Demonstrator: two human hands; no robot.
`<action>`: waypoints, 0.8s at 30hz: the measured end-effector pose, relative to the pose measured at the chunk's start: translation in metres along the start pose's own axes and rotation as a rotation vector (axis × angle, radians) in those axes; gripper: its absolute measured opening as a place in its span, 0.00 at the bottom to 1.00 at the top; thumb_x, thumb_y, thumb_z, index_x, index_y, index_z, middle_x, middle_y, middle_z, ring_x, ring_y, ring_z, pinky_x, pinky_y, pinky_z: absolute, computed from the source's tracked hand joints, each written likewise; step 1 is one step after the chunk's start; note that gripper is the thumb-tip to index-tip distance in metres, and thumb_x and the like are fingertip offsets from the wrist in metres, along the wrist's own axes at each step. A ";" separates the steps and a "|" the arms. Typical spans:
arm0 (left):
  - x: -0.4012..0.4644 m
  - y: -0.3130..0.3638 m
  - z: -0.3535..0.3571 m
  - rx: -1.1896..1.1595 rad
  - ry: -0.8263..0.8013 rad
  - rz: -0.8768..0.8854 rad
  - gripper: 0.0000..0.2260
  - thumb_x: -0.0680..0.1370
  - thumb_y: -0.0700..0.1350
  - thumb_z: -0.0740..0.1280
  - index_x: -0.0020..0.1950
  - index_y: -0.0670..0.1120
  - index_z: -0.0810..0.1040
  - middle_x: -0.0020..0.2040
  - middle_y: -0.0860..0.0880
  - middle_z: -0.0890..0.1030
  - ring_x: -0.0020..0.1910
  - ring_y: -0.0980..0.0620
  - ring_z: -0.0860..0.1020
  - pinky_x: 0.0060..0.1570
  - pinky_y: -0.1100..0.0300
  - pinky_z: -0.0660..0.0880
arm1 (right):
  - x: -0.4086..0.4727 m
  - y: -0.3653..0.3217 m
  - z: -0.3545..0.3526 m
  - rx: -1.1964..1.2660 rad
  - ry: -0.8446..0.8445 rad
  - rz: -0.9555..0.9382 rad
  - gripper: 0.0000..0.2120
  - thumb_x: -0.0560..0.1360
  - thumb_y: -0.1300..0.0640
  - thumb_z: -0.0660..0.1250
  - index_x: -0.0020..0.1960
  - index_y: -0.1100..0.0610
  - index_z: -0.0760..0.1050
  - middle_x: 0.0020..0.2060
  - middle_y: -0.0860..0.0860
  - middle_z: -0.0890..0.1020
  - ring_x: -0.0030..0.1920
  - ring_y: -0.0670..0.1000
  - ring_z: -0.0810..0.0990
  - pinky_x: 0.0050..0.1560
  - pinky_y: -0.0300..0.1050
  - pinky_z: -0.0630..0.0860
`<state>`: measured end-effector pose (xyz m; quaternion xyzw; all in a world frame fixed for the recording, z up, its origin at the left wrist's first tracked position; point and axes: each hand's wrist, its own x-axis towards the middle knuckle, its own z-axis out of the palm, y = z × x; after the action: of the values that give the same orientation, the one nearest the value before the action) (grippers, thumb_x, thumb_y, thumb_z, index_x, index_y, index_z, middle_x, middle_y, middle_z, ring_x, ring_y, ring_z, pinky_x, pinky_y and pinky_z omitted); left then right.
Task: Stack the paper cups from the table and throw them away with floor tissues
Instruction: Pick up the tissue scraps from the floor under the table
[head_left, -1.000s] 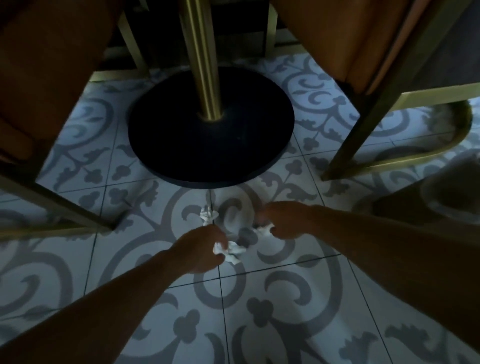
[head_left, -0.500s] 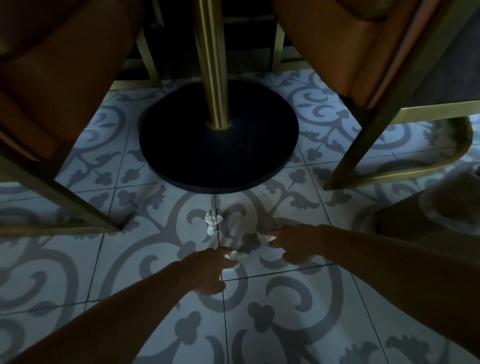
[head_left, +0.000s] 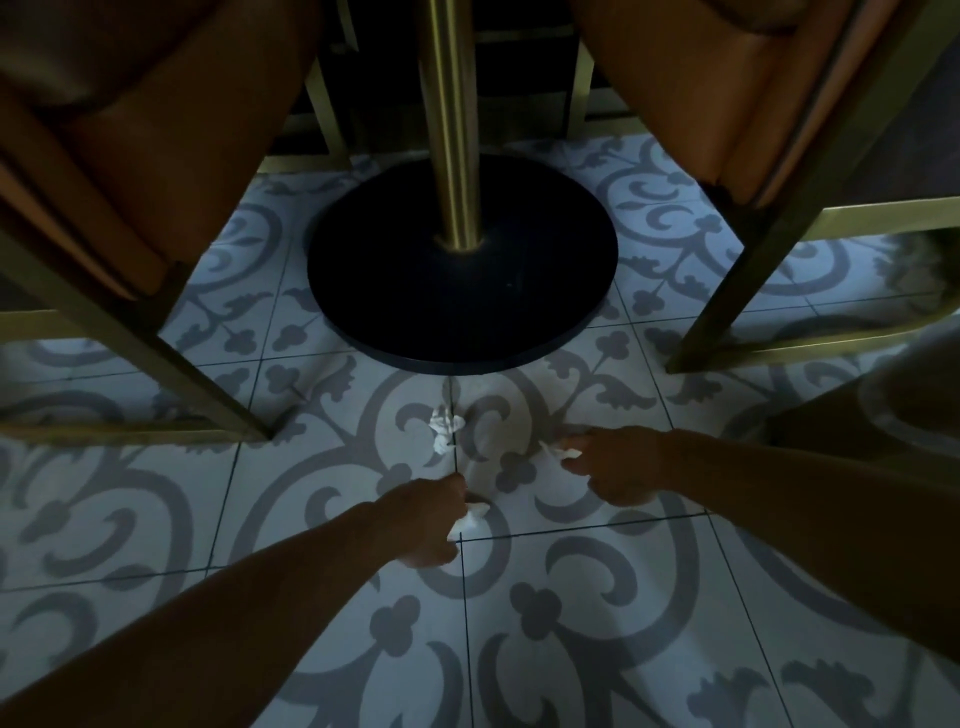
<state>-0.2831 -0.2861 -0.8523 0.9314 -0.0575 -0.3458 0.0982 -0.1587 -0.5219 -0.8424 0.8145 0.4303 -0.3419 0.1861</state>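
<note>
Under the table, my left hand (head_left: 423, 519) is closed on a crumpled white tissue (head_left: 467, 522) that sticks out past the fingers, just above the patterned floor. My right hand (head_left: 615, 465) pinches a second small white tissue (head_left: 558, 451) at its fingertips. A third crumpled tissue (head_left: 444, 426) lies loose on the tiles beyond both hands, a short way in front of the table base. No paper cups can be made out in the dim light.
The round black table base (head_left: 462, 291) with its brass pole (head_left: 452, 130) stands straight ahead. Orange upholstered chairs with brass legs flank it at left (head_left: 130, 130) and right (head_left: 727, 104). My knee (head_left: 883, 415) shows at the right edge.
Both hands have closed on their tissues and drawn back slightly from the floor. The view has shifted a little, so the table base sits lower in frame.
</note>
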 end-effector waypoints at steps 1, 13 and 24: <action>-0.001 -0.002 -0.003 -0.042 0.038 -0.009 0.21 0.73 0.50 0.69 0.63 0.45 0.70 0.60 0.46 0.78 0.55 0.45 0.78 0.54 0.51 0.78 | -0.001 0.001 -0.002 0.010 0.017 0.002 0.24 0.80 0.58 0.54 0.75 0.55 0.56 0.78 0.51 0.48 0.75 0.56 0.54 0.72 0.57 0.62; -0.014 -0.029 -0.031 -0.333 0.456 -0.246 0.11 0.67 0.44 0.79 0.46 0.49 0.82 0.46 0.53 0.78 0.40 0.57 0.77 0.40 0.65 0.75 | 0.006 -0.001 -0.024 0.146 0.333 -0.017 0.17 0.79 0.59 0.56 0.67 0.57 0.71 0.69 0.58 0.68 0.65 0.60 0.70 0.63 0.58 0.71; -0.019 -0.058 -0.039 -0.882 0.581 -0.398 0.13 0.70 0.38 0.74 0.53 0.48 0.81 0.43 0.49 0.82 0.41 0.52 0.80 0.32 0.65 0.72 | 0.047 -0.029 -0.045 0.178 0.530 -0.177 0.23 0.79 0.58 0.57 0.73 0.57 0.62 0.75 0.53 0.61 0.72 0.55 0.62 0.70 0.49 0.65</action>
<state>-0.2697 -0.2209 -0.8242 0.8520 0.2987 -0.0782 0.4229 -0.1465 -0.4516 -0.8447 0.8479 0.5013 -0.1684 -0.0357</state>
